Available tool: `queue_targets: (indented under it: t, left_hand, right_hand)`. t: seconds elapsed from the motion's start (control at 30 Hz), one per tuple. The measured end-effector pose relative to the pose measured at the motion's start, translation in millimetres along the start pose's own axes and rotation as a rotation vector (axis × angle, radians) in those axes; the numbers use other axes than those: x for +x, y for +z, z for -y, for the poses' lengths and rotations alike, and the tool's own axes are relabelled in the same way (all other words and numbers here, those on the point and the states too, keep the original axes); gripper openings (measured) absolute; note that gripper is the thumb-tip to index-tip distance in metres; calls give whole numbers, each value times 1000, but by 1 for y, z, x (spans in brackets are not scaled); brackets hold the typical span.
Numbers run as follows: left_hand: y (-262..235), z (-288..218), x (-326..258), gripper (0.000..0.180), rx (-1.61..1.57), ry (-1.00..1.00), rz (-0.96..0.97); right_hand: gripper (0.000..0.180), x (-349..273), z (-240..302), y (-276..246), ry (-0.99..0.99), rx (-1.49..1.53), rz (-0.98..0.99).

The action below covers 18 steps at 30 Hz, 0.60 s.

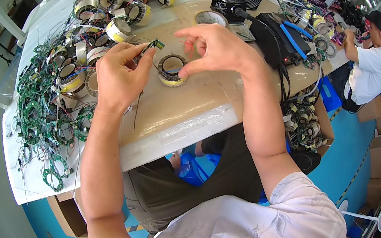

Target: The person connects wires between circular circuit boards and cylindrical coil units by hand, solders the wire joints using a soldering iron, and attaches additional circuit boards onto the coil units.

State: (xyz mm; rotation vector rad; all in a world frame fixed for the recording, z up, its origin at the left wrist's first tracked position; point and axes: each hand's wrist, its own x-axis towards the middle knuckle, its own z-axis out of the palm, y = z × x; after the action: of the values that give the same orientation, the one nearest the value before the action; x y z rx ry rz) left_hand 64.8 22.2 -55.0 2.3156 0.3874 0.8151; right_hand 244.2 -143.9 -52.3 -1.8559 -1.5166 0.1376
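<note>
Above the tabletop (194, 111), left fingertips (149, 55) pinch a green board (157, 45).

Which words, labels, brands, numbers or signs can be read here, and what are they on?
None can be read.
Small green circuit board in the left hand: any marking is too small.
White-and-yellow ring-shaped coil by the right hand: any print is too small.
Black box-shaped unit on the right: any label is too blurred.
</note>
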Motion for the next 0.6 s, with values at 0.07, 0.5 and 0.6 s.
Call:
queue_targets:
  t: [0.07, 0.5, 0.6]
  left_hand:
    - [4, 2, -1, 22, -5, 22, -47]
    - [17, 13, -2, 19, 2, 241, -191]
    - [23, 11, -1, 17, 4, 273, -191]
  right_hand:
    - [66, 4, 4, 2, 81, 120, 103]
    - [16, 7, 18, 4, 304, 444, 323]
    - [13, 5, 17, 5, 319, 725, 344]
